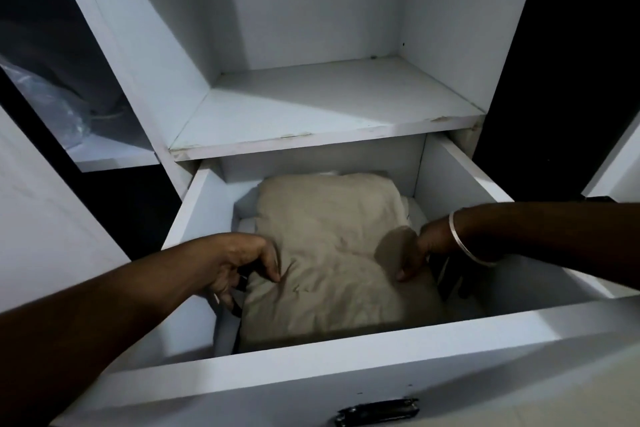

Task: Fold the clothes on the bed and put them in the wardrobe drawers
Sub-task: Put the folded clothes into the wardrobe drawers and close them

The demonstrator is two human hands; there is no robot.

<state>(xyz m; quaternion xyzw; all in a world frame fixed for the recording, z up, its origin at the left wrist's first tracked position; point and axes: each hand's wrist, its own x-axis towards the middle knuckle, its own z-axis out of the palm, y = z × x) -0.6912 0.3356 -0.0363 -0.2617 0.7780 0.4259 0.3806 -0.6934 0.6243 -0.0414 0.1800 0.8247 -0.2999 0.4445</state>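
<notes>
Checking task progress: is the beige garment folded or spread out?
Folded: the beige garment lies as a compact bundle inside the open drawer.

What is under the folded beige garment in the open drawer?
White fabric shows at the beige garment's edges, dark cloth beside it. Anything directly beneath is covered.

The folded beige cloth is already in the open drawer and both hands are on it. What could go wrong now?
1. The beige cloth sits high over the white and dark clothes under it; it may catch when the drawer is pushed in.
2. The left hand and right hand are inside the drawer, so closing early could pinch them.
3. Pulling the hands out may disturb the fold.
</notes>
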